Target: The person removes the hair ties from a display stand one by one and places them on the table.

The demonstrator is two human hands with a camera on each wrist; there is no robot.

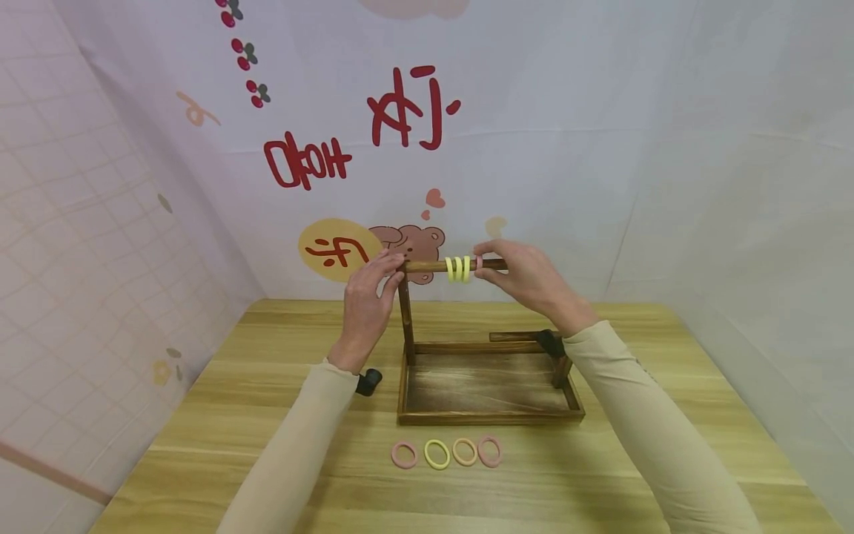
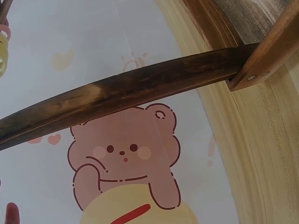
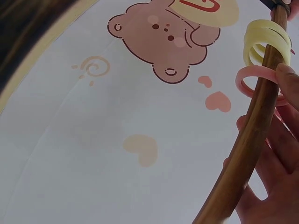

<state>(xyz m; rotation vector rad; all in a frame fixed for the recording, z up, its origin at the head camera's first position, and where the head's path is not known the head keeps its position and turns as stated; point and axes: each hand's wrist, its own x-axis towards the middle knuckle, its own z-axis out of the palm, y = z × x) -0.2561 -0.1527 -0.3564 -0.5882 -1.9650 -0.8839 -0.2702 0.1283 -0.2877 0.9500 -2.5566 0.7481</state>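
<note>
A wooden stand (image 1: 490, 418) has an upright post (image 1: 405, 315) at its left, with a horizontal rod (image 1: 425, 266) running from the post's top. Several yellow rings (image 1: 457, 269) hang on that rod. Beside them, a pink ring (image 3: 258, 71) encircles the rod, pinched between thumb and fingers of my right hand (image 1: 534, 278). My left hand (image 1: 365, 300) grips the rod's left end at the post, thumb below and fingers above. Only a fingertip (image 2: 12, 213) of it shows in the left wrist view.
Two pink rings (image 1: 404, 466), a yellow ring (image 1: 428, 461) and an orange ring (image 1: 456, 458) lie in a row before the stand. A lower, shorter rod (image 1: 514, 337) sits at the right. White cloth with drawings (image 1: 534, 170) hangs behind the table (image 1: 267, 371).
</note>
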